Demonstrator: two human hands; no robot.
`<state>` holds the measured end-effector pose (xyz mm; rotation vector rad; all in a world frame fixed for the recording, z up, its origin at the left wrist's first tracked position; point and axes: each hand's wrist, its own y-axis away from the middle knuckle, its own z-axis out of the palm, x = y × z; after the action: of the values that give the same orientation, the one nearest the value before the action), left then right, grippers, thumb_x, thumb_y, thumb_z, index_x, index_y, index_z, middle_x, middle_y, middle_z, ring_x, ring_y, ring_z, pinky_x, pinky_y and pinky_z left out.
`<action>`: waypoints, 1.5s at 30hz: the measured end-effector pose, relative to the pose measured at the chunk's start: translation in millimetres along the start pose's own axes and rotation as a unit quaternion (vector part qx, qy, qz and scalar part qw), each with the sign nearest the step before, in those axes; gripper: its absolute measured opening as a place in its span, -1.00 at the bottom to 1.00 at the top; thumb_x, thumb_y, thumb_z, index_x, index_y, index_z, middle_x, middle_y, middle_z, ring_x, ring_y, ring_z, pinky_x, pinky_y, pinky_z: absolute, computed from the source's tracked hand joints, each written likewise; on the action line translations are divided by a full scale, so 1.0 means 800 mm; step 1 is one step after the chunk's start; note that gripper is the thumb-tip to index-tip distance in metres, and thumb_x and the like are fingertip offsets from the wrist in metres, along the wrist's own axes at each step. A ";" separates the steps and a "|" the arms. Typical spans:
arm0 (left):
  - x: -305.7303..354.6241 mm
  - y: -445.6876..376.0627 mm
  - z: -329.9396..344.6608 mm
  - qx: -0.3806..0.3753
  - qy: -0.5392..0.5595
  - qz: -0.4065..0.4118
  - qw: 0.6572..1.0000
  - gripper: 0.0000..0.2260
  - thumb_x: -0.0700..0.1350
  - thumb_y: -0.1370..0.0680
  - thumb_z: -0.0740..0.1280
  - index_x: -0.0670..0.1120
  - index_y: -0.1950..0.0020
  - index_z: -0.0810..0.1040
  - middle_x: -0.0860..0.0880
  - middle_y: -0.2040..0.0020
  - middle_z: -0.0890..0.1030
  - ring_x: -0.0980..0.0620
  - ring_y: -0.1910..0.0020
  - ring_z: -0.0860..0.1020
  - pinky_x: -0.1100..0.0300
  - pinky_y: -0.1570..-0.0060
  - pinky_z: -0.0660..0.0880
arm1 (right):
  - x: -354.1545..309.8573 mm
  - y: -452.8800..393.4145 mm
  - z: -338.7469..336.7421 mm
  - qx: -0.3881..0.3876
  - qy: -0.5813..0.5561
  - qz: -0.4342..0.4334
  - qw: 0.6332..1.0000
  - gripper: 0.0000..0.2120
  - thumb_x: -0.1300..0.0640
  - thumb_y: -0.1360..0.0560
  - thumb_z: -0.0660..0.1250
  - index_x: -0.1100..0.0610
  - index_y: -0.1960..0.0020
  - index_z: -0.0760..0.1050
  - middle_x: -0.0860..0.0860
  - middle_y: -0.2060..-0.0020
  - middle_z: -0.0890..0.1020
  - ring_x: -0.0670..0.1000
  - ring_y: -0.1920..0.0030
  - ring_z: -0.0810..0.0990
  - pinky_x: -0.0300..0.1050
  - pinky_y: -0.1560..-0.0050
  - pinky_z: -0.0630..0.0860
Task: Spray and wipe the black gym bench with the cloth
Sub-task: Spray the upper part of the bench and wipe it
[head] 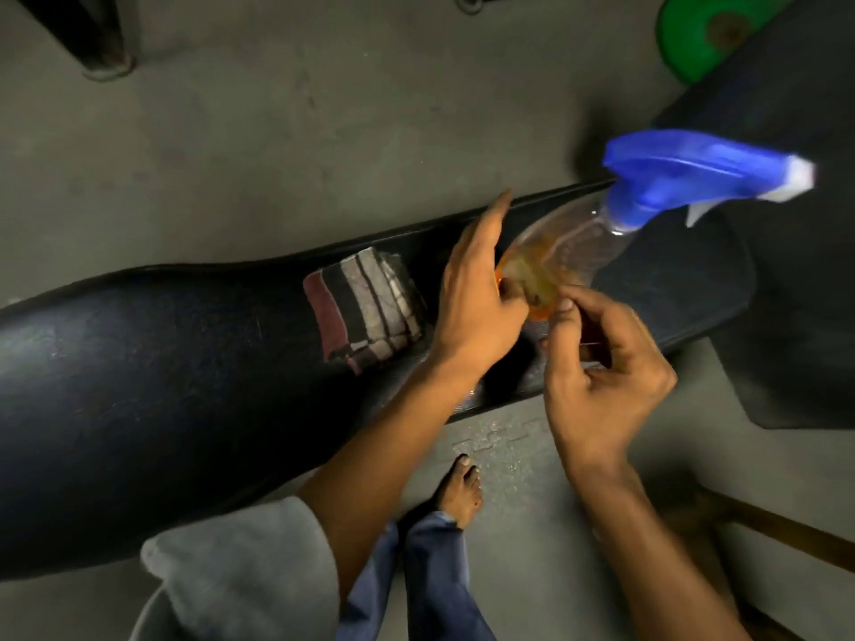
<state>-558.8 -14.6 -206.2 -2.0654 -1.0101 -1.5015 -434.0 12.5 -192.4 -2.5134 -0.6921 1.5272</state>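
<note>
The long black gym bench (152, 363) runs from the lower left to the right. On its middle lies a folded striped cloth (365, 312). A clear spray bottle (578, 247) with a blue trigger head (684, 178) and a little orange liquid stands tilted over the bench, its head blurred. My left hand (476, 298) touches the bottle's base from the left, index finger stretched out. My right hand (601, 363) pinches the bottle's base from the near side, thumb and fingers curled.
Grey concrete floor (300, 131) surrounds the bench. A dark mat (796, 316) lies at the right, with a green object (694, 34) at the top right. A dark post (88, 34) stands at the top left. My bare foot (460, 488) is just below the bench.
</note>
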 end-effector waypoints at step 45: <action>-0.099 0.071 -0.045 0.016 -0.384 0.074 0.920 -0.52 -0.02 -0.44 0.43 -0.10 -0.35 0.61 -0.12 -0.50 0.52 -0.18 -0.58 0.39 -0.26 -0.60 0.21 | 0.008 0.007 0.037 -0.244 0.001 0.294 0.924 -0.42 -0.19 -0.56 0.52 0.25 0.34 0.44 0.21 0.53 0.59 0.08 0.55 0.61 -0.07 0.37 0.54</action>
<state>-552.9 -102.4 -261.7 -2.6937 -1.0724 -0.5625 -455.3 6.4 -214.0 -3.3280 -0.3536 1.6729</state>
